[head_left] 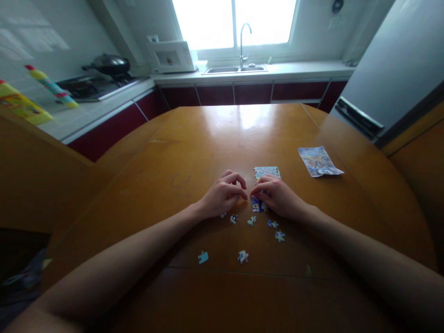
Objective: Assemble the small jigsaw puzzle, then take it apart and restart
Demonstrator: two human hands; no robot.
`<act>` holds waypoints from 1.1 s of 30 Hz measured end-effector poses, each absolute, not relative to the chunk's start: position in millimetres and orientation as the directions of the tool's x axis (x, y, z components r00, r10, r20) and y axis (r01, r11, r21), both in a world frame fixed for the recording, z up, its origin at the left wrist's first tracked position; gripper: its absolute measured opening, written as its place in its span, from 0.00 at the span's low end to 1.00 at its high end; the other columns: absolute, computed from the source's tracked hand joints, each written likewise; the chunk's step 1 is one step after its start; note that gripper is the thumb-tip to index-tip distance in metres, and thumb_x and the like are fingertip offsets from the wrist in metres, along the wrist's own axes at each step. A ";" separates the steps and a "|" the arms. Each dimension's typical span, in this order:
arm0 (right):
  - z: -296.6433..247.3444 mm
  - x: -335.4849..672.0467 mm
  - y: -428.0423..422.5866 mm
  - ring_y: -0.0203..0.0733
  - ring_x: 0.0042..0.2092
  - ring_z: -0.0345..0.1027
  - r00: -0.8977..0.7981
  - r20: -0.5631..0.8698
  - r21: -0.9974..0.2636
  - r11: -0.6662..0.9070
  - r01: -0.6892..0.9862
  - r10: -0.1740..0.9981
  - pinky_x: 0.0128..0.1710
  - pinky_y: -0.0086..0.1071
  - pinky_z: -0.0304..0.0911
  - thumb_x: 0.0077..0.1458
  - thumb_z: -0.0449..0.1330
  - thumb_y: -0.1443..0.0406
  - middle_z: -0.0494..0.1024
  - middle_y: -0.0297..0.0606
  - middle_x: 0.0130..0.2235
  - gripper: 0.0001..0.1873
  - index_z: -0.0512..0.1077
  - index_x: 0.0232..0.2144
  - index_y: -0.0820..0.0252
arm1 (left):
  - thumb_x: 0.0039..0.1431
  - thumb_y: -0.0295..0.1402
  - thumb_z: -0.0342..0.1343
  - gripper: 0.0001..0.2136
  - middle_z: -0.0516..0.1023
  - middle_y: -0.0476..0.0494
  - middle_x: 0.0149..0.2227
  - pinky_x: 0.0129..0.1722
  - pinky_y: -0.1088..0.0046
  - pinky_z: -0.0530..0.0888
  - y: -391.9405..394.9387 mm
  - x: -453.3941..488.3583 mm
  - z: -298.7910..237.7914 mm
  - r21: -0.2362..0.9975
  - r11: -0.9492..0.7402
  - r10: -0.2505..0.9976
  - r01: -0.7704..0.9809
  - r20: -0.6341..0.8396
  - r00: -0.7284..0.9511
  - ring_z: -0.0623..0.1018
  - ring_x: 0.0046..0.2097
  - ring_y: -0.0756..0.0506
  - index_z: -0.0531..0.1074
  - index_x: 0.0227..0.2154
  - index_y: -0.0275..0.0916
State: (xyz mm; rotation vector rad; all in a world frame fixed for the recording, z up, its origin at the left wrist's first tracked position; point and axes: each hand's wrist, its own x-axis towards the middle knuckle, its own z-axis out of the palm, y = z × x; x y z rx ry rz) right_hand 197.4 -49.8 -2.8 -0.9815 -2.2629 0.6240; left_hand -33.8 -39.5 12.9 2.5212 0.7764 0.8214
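Bare forearms are stretched over table in head view. Loose puzzle pcs are scattered on near side of hands, incl. teal pc, closer to L edge than the rest. Part-assembled puzzle is set approx. midway btw. L & R edges, part-covered by R hand; whether anything's pinched there can't be told. L hand is held just beside, fingers curled, thumb & index tips slightly apart. Printed sheet is laid toward R edge.
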 end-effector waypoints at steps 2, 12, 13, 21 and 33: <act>-2.2 197.7 -49.2 0.43 0.41 0.67 -0.542 0.337 -0.619 0.615 0.488 0.770 0.44 0.38 0.62 0.60 0.60 0.69 0.77 0.38 0.34 0.08 0.80 0.33 0.55 | 0.55 0.16 0.50 0.18 0.75 0.46 0.38 0.46 0.66 0.70 -39.9 -33.7 13.5 0.498 -0.779 0.600 0.381 0.419 0.681 0.69 0.43 0.45 0.81 0.31 0.44; 20.8 213.8 -53.6 0.45 0.42 0.66 -0.513 0.335 -0.535 0.608 0.587 0.790 0.43 0.40 0.63 0.57 0.59 0.73 0.77 0.40 0.35 0.13 0.81 0.34 0.54 | 0.54 0.16 0.50 0.19 0.75 0.46 0.39 0.46 0.64 0.71 -39.4 -33.4 12.3 0.493 -0.782 0.597 0.381 0.421 0.683 0.69 0.43 0.45 0.81 0.34 0.46; 23.0 214.6 -55.5 0.45 0.42 0.66 -0.534 0.318 -0.514 0.616 0.597 0.783 0.42 0.39 0.63 0.57 0.58 0.74 0.76 0.40 0.36 0.14 0.82 0.34 0.53 | 0.54 0.16 0.50 0.20 0.75 0.46 0.39 0.46 0.64 0.71 -39.3 -33.5 11.9 0.491 -0.782 0.598 0.384 0.417 0.684 0.69 0.43 0.45 0.82 0.34 0.47; 27.2 213.2 -61.0 0.45 0.42 0.65 -0.630 0.234 -0.427 0.660 0.618 0.741 0.44 0.39 0.62 0.57 0.57 0.75 0.76 0.41 0.37 0.19 0.83 0.36 0.48 | 0.54 0.16 0.51 0.22 0.74 0.46 0.41 0.47 0.64 0.70 -38.7 -35.1 11.3 0.461 -0.798 0.575 0.389 0.388 0.720 0.68 0.44 0.44 0.82 0.39 0.50; 27.3 212.5 -61.7 0.45 0.42 0.63 -0.648 0.227 -0.391 0.678 0.622 0.727 0.45 0.39 0.61 0.55 0.56 0.76 0.75 0.41 0.38 0.20 0.83 0.36 0.49 | 0.57 0.18 0.52 0.20 0.74 0.45 0.42 0.45 0.66 0.71 -39.8 -33.0 12.5 0.445 -0.806 0.561 0.389 0.368 0.741 0.68 0.43 0.44 0.82 0.39 0.50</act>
